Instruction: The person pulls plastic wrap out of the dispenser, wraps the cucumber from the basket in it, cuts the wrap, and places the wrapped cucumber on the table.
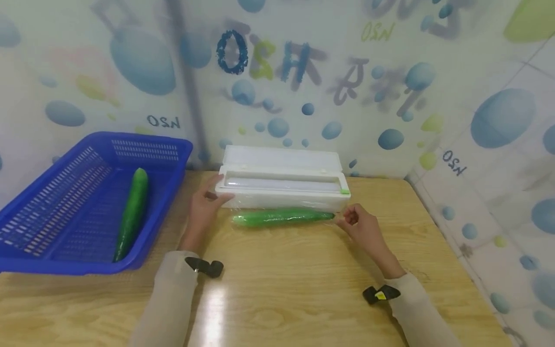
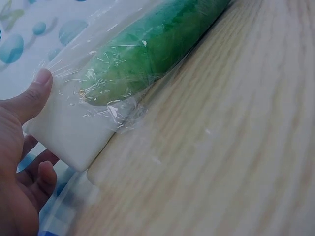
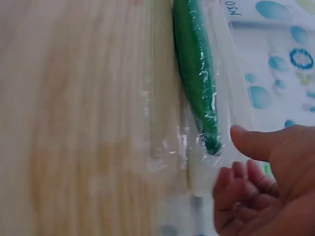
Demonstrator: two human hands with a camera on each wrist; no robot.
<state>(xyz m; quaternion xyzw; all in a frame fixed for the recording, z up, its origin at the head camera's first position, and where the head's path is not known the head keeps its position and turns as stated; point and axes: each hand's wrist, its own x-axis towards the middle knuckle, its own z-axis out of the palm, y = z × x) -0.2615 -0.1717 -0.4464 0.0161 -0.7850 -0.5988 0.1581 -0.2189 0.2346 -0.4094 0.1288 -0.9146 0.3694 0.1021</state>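
Your left hand (image 1: 203, 205) grips the white box (image 1: 286, 199) by one end. Your right hand (image 1: 362, 226), fingers curled, is beside the cucumber (image 1: 282, 217) under clear film (image 2: 114, 111); whether it holds any, I cannot tell.

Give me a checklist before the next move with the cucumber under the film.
1. Film over cucumber: ok, lying across it.
2. Lid of white box open: ok, roll exposed.
3. Left hand at the box: ok, at its left end.
4. Right hand pinching film: cannot tell; it is by the cucumber's dark tip.
5. Film cut from roll: cannot tell.
6. Other cucumber out of the way: ok, in the blue basket.
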